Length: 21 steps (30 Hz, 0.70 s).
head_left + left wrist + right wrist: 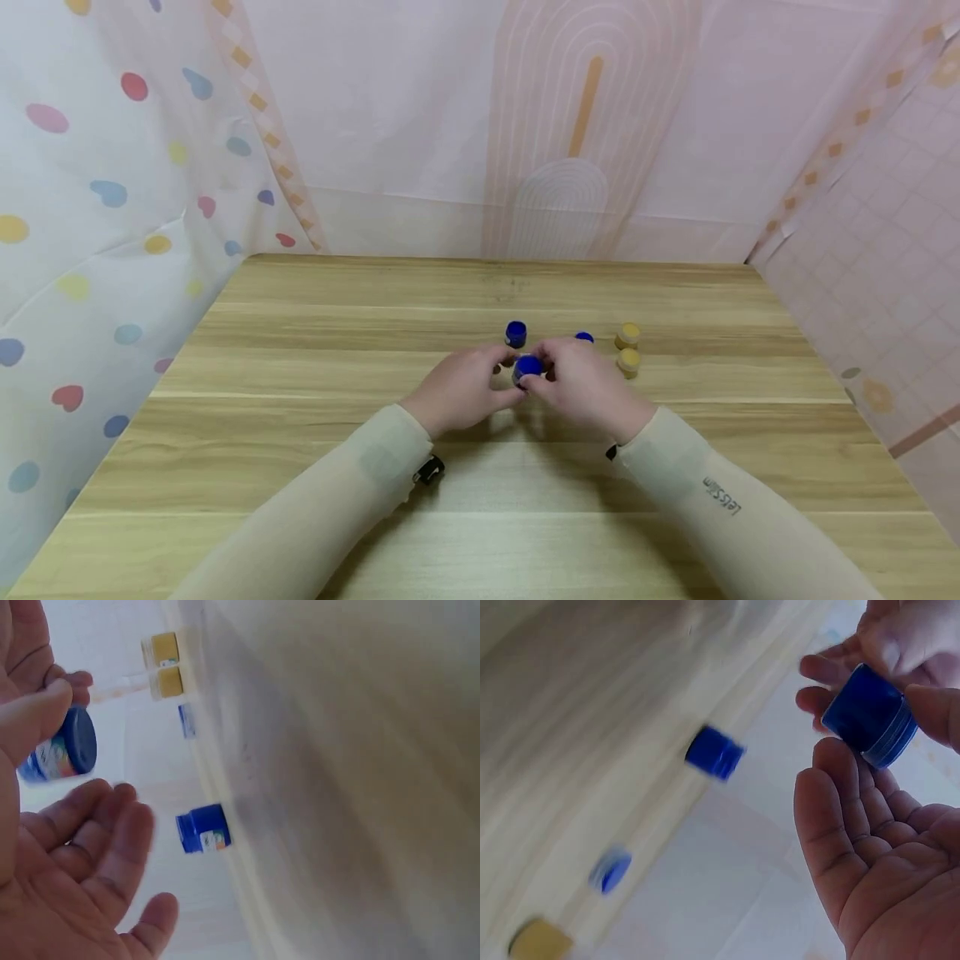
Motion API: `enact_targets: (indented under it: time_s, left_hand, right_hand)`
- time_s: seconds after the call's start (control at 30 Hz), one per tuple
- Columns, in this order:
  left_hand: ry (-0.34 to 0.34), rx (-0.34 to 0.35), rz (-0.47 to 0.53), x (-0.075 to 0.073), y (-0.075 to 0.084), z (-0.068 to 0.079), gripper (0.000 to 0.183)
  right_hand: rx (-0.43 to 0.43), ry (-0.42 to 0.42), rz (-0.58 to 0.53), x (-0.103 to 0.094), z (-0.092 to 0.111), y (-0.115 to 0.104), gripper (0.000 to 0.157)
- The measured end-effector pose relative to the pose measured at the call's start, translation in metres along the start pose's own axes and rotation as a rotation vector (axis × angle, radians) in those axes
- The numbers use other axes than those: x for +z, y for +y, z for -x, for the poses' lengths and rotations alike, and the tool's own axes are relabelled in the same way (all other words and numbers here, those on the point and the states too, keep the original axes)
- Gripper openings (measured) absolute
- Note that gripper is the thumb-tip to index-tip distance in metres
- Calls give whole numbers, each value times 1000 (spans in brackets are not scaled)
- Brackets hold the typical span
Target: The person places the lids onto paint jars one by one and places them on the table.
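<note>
head view: the right hand's (pixel 588 385) fingers pinch a blue jar (pixel 528 367) between both hands; the left hand's (pixel 463 388) fingers are half open beside it. the right sleeve (pixel 738 517) seems to read "letsslim". another blue jar (pixel 515 335) and two yellow jars (pixel 628 336) stand nearby; the desk's (pixel 360 333) side edges lie well apart from the hands.

left wrist view: the blue jars' labels are too blurred to read; i cannot tell whether the left thumb touches.

right wrist view: right thumb and fingertips meet the held jar.
</note>
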<state>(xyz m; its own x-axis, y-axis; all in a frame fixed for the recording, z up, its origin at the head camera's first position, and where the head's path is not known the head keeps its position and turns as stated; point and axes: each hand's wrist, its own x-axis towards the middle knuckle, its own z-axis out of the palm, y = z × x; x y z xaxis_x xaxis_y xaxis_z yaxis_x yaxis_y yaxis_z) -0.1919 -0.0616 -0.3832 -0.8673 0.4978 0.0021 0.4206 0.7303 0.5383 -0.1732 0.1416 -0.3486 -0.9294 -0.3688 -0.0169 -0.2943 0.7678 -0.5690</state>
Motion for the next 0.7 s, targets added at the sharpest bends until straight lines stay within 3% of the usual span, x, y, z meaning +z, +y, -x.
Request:
enact_targets:
  time_s: [0.2, 0.43, 0.7]
  left_hand:
    - [-32, -56, -114, -10, -10, 4, 84]
    - [-21, -93, -224, -22, -34, 9, 96]
    - [-24, -165, -244, -33, -57, 15, 99]
  right_hand:
    - [65, 37, 36, -25, 2, 25, 27]
    - [176, 58, 74, -59, 7, 64, 35]
    - [257, 99, 192, -85, 10, 112, 37]
